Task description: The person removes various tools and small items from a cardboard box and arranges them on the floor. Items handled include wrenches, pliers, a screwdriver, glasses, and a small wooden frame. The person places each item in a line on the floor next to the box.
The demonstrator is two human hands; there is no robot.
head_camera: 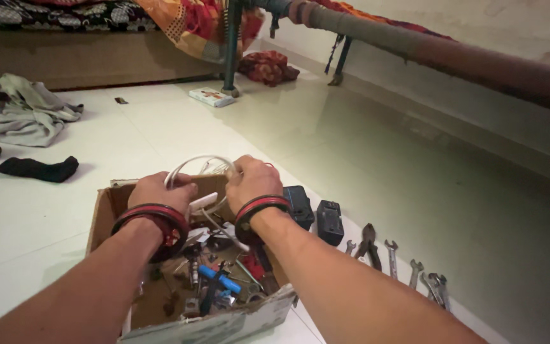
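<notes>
Both my hands are over an open cardboard box (106, 213) on the white tiled floor. My left hand (159, 190) and my right hand (251, 178) each grip a coil of white cable (200, 161), which loops up between them above the box's far edge. Red and black bangles sit on both wrists. Inside the box lie several small tools and parts, among them a blue-handled tool (219, 278) and a red-handled one (254, 265).
Two black boxy devices (330, 221) stand right of the box. Pliers (368, 240) and several wrenches (415, 271) lie in a row further right. A black sock (36, 169), crumpled clothes (23, 114), a small flat packet (211, 97) and a bed frame leg (231, 48) are beyond.
</notes>
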